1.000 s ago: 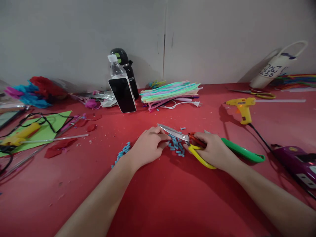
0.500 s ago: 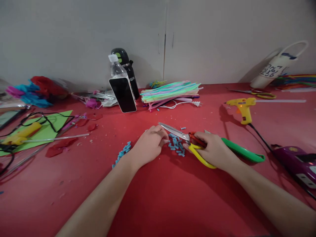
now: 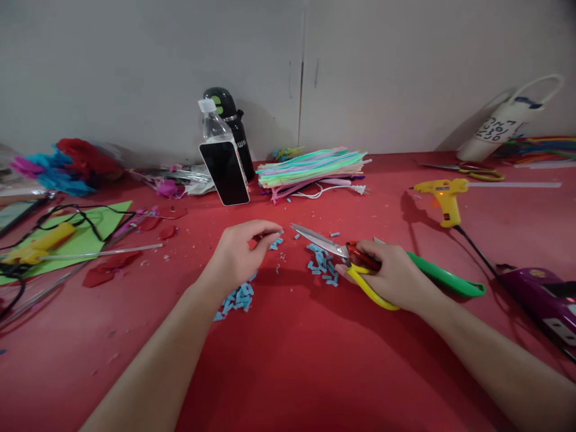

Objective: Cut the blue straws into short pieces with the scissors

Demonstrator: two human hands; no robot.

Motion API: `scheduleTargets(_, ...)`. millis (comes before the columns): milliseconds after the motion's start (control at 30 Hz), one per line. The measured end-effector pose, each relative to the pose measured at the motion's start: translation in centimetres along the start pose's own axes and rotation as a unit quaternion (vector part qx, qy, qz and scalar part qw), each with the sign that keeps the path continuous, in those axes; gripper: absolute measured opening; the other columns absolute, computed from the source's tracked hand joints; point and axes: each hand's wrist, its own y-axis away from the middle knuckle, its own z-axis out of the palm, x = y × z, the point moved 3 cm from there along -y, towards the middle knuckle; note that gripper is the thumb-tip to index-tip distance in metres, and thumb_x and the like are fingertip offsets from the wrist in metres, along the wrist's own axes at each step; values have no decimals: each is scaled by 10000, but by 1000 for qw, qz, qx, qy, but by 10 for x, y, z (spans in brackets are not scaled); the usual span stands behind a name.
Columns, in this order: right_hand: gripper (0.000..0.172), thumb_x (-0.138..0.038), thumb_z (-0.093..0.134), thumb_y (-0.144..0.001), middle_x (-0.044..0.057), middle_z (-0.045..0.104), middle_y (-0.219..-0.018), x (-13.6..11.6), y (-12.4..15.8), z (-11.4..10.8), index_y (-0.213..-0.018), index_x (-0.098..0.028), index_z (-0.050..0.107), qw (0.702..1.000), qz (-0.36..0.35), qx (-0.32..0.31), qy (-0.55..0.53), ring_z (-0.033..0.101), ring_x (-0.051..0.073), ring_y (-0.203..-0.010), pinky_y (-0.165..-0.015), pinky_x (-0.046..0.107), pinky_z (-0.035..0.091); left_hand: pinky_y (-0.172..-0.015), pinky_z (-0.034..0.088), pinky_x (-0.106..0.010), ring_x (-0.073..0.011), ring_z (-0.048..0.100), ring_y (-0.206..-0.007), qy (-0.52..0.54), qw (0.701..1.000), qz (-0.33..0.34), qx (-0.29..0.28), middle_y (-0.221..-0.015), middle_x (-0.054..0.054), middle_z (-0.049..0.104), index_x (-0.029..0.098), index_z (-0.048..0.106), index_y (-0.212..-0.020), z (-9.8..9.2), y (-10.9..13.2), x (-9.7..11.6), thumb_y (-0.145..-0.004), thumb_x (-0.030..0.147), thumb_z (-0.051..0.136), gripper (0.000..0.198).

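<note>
My left hand (image 3: 243, 249) is pinched, thumb and forefinger together at the tips. A bit of blue shows at those fingertips, apparently a short piece of blue pipe cleaner (image 3: 281, 232). More such pieces lie just under the fingertips, and a larger heap (image 3: 240, 298) is partly hidden by the left wrist. My right hand (image 3: 382, 270) grips scissors (image 3: 321, 239) with a red and a yellow handle. Their blades look closed and point left toward the left hand. Below the blades lies another pile of blue pieces (image 3: 323, 262).
A green curved object (image 3: 447, 279) lies behind my right wrist. Right are a yellow glue gun (image 3: 445, 195) and a purple device (image 3: 540, 300). At the back: a bundle of pipe cleaners (image 3: 312, 168), a propped phone (image 3: 225, 173), and bottles. Another glue gun (image 3: 42, 243) lies left.
My left hand has moved left, away from the scissors' tips, uncovering small scraps and blue pieces on the table. My right hand and the scissors have hardly moved.
</note>
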Motion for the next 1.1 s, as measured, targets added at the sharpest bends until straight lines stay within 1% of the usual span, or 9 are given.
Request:
scheduleTargets(100, 452, -532, 706, -757, -62, 369, -569, -1, 0, -1, -653, -225, 391, 1000, -1, -3, -6, 284, 106, -550, -482, 243, 249, -851, 534, -302, -197, 696, -948, 2, 1000, 14, 7, -1031, -34, 764, 225, 742, -1014, -4, 2, 2, -924, 301, 610, 177)
scheduleTargets(167, 458, -531, 702, -761, -58, 374, -557, -2, 0, -2, -645, -226, 382, 1000, -9, 0, 1, 292, 108, -546, -480, 244, 250, -840, 539, -302, -197, 698, -923, 2, 1000, 9, 4, -1009, -35, 768, 218, 748, -998, -6, 2, 5, -921, 308, 616, 178)
scheduleTargets(333, 452, -516, 683, -778, -46, 414, -537, -2, -1, -1, -632, -223, 371, 999, -20, 7, 23, 296, 108, -537, -488, 250, 251, -758, 542, -282, -194, 685, -848, 5, 1000, -22, 2, -922, -39, 768, 199, 732, -929, -8, 4, 8, -924, 384, 610, 222)
scheduleTargets(467, 441, -499, 663, -791, -44, 402, -526, -2, -1, 0, -630, -228, 354, 999, -27, 3, 37, 283, 119, -549, -496, 260, 240, -713, 521, -264, -173, 655, -791, 5, 1000, -17, 3, -867, -33, 751, 188, 711, -915, -9, 4, 9, -931, 403, 603, 242)
scheduleTargets(600, 458, -495, 649, -796, -45, 383, -527, -2, -2, 0, -632, -233, 311, 999, -13, -12, 40, 266, 122, -549, -495, 265, 229, -710, 500, -249, -152, 643, -763, 11, 1000, -15, -2, -826, -11, 735, 193, 702, -906, -9, 4, 10, -938, 377, 606, 209)
scheduleTargets(800, 441, -500, 649, -795, -46, 392, -542, -1, -1, 0, -638, -231, 337, 999, -3, -22, 34, 279, 120, -546, -503, 266, 234, -673, 470, -233, -132, 606, -726, 13, 1000, -14, -7, -798, 6, 719, 195, 692, -872, -8, 5, 13, -928, 395, 627, 217)
scheduleTargets(1100, 349, -364, 623, -799, -47, 388, -550, 2, -1, 0, -646, -233, 337, 999, -3, -27, 41, 285, 124, -541, -507, 264, 226, -723, 475, -234, -135, 625, -768, 3, 1000, 18, 3, -849, -3, 721, 189, 689, -909, -9, 4, 14, -935, 308, 618, 142)
